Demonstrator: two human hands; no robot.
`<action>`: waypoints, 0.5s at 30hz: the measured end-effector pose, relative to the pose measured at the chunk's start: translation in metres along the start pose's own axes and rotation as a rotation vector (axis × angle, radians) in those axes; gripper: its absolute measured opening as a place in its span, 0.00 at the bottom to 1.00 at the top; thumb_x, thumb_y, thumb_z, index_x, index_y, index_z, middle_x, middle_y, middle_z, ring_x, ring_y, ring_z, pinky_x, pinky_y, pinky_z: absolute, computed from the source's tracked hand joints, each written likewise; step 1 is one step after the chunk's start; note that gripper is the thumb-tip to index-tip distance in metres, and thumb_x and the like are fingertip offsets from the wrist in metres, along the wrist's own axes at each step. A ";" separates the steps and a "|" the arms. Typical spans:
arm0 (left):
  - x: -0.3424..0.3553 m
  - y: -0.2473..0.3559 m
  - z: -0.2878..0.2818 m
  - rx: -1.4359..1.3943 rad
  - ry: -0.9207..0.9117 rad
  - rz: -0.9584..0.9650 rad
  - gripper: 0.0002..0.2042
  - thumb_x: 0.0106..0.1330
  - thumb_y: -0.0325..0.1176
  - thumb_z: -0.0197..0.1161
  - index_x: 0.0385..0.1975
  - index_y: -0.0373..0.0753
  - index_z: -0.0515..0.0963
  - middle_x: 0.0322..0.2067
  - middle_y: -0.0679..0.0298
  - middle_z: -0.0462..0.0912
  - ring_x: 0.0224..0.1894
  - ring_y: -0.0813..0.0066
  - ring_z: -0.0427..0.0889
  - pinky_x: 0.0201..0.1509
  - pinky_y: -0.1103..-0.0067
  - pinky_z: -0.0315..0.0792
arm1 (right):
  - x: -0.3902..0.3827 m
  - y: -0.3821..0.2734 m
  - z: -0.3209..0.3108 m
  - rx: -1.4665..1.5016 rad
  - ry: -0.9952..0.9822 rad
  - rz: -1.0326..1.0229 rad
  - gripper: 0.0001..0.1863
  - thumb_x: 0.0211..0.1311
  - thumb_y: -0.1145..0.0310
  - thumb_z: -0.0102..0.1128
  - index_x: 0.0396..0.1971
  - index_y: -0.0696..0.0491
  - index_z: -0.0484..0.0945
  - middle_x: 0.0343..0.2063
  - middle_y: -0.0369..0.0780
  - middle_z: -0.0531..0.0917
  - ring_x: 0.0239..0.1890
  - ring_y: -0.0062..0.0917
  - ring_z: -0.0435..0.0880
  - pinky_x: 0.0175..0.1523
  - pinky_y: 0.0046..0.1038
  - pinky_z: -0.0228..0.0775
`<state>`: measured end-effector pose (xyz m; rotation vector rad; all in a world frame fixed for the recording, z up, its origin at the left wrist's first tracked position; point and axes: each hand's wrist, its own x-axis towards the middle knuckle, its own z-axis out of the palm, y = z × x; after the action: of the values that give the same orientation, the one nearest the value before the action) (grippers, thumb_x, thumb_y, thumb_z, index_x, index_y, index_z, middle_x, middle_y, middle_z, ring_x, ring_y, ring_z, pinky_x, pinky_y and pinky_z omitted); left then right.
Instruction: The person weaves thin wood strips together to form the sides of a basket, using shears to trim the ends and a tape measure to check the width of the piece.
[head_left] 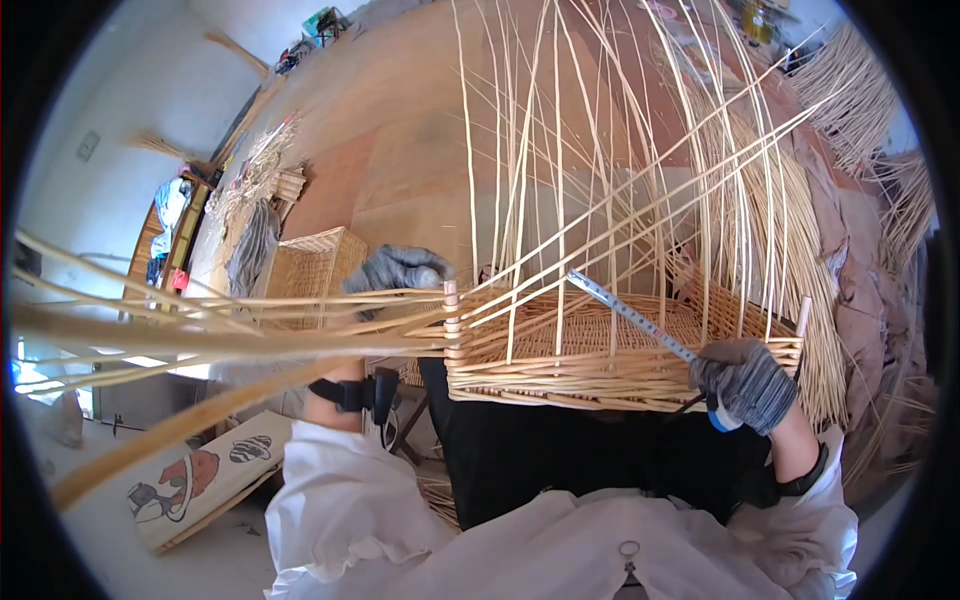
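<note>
A half-woven wicker basket rests across my lap, with pale upright rods rising from it. My right hand, in a grey striped glove, is closed around a tape measure at the basket's near right side. Its blade runs out up and to the left over the basket. Beyond the left corner post is my left hand, also gloved, with its fingers curled. Long loose rods pass in front of it, so what it grips, if anything, is hidden.
A finished wicker basket stands on the floor to the left. Bundles of rods lie along the right, with more at the far right. A low bench with painted figures is at lower left.
</note>
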<state>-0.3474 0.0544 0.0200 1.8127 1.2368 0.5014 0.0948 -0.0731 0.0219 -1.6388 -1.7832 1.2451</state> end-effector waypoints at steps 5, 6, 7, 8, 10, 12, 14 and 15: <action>0.025 0.001 -0.029 -0.048 0.019 0.041 0.16 0.55 0.39 0.61 0.35 0.32 0.78 0.31 0.61 0.81 0.33 0.75 0.78 0.38 0.83 0.71 | 0.031 -0.017 0.004 -0.118 -0.048 -0.166 0.07 0.52 0.68 0.54 0.22 0.53 0.79 0.19 0.42 0.79 0.23 0.33 0.79 0.31 0.31 0.70; 0.022 -0.009 -0.044 -0.059 0.121 0.007 0.16 0.55 0.39 0.61 0.36 0.32 0.78 0.31 0.61 0.80 0.34 0.75 0.78 0.39 0.83 0.71 | 0.041 -0.023 0.007 -0.188 -0.106 -0.129 0.07 0.51 0.68 0.54 0.21 0.53 0.80 0.19 0.42 0.79 0.23 0.33 0.79 0.32 0.31 0.70; 0.017 -0.022 -0.057 -0.056 0.240 -0.043 0.16 0.56 0.39 0.60 0.36 0.32 0.78 0.32 0.61 0.80 0.34 0.75 0.78 0.39 0.82 0.72 | 0.050 -0.030 0.010 -0.215 -0.178 -0.109 0.07 0.51 0.67 0.54 0.21 0.52 0.80 0.18 0.42 0.79 0.23 0.32 0.79 0.32 0.31 0.70; 0.008 -0.035 -0.070 -0.036 0.375 -0.115 0.15 0.57 0.38 0.60 0.37 0.32 0.78 0.32 0.61 0.80 0.35 0.75 0.78 0.40 0.82 0.72 | 0.061 -0.037 0.013 -0.221 -0.221 -0.149 0.08 0.51 0.66 0.53 0.21 0.51 0.80 0.17 0.41 0.79 0.22 0.31 0.78 0.32 0.30 0.70; -0.015 -0.061 -0.080 0.097 0.623 -0.349 0.15 0.58 0.38 0.59 0.38 0.32 0.77 0.33 0.60 0.80 0.36 0.75 0.78 0.41 0.82 0.72 | 0.085 -0.052 0.021 -0.172 -0.343 -0.204 0.08 0.50 0.65 0.54 0.21 0.50 0.80 0.17 0.41 0.79 0.21 0.31 0.78 0.32 0.30 0.70; -0.035 -0.078 -0.066 0.215 0.735 -0.577 0.15 0.60 0.38 0.58 0.39 0.32 0.77 0.34 0.60 0.80 0.36 0.75 0.78 0.42 0.81 0.72 | 0.106 -0.061 0.028 -0.155 -0.443 -0.201 0.08 0.49 0.64 0.54 0.21 0.49 0.80 0.18 0.42 0.79 0.22 0.32 0.78 0.32 0.31 0.70; -0.043 -0.080 -0.037 0.153 0.758 -0.545 0.15 0.61 0.37 0.58 0.40 0.32 0.76 0.35 0.60 0.80 0.37 0.74 0.78 0.43 0.81 0.72 | 0.121 -0.065 0.032 -0.179 -0.476 -0.127 0.08 0.48 0.63 0.54 0.22 0.48 0.80 0.18 0.43 0.79 0.22 0.32 0.78 0.32 0.32 0.70; -0.040 -0.076 -0.020 0.068 0.711 -0.461 0.15 0.62 0.37 0.57 0.40 0.32 0.76 0.35 0.60 0.80 0.38 0.74 0.78 0.43 0.81 0.73 | 0.126 -0.066 0.035 -0.323 -0.472 -0.227 0.08 0.47 0.63 0.54 0.22 0.48 0.81 0.18 0.43 0.79 0.22 0.33 0.78 0.32 0.32 0.70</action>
<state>-0.4201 0.0373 -0.0262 1.3561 2.1037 0.8769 0.0015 0.0399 0.0248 -1.3106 -2.4911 1.3710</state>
